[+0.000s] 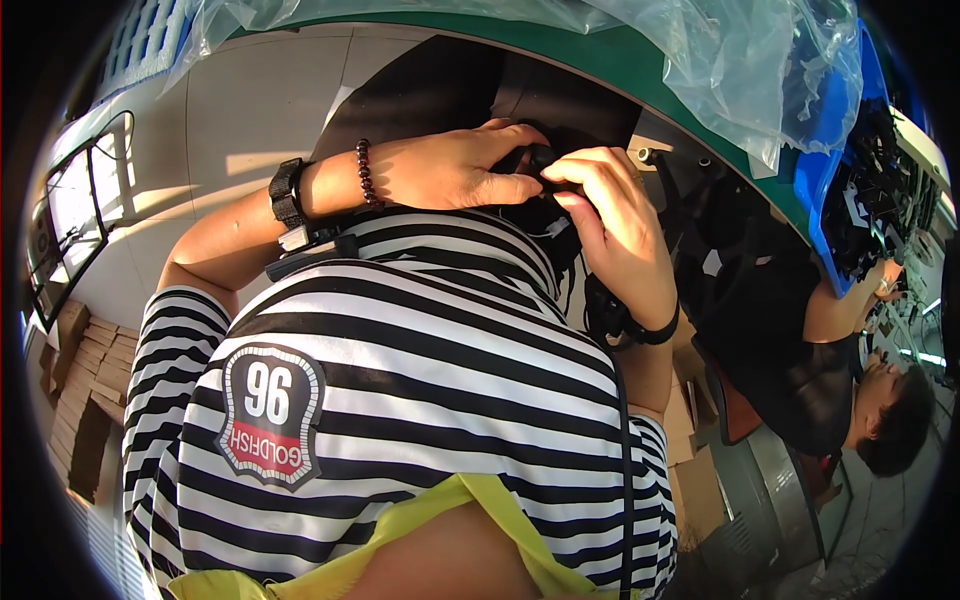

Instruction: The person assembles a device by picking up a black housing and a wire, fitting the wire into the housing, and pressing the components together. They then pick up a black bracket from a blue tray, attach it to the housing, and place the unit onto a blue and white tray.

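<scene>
A small black part with a rounded end [541, 157] is between my two hands, close in front of my body. My left hand [462, 168] curls round its lower portion, thumb and fingers closed on it. From the other side my right hand [622, 222] pinches at it with thumb and forefinger. The fingers hide most of the part, so its exact kind cannot be made out. Dark cloth over my lap lies behind the hands. Both wrists wear black straps, and a beaded bracelet [365, 172] circles the left one.
Beyond my hands runs the edge of a green-topped table [560, 45], with clear plastic bags [745, 70] on it. At the right a blue bin [822, 215] contains several black parts. A co-worker [775, 340] sits beyond it. Cardboard pieces [105, 350] are stacked at the left.
</scene>
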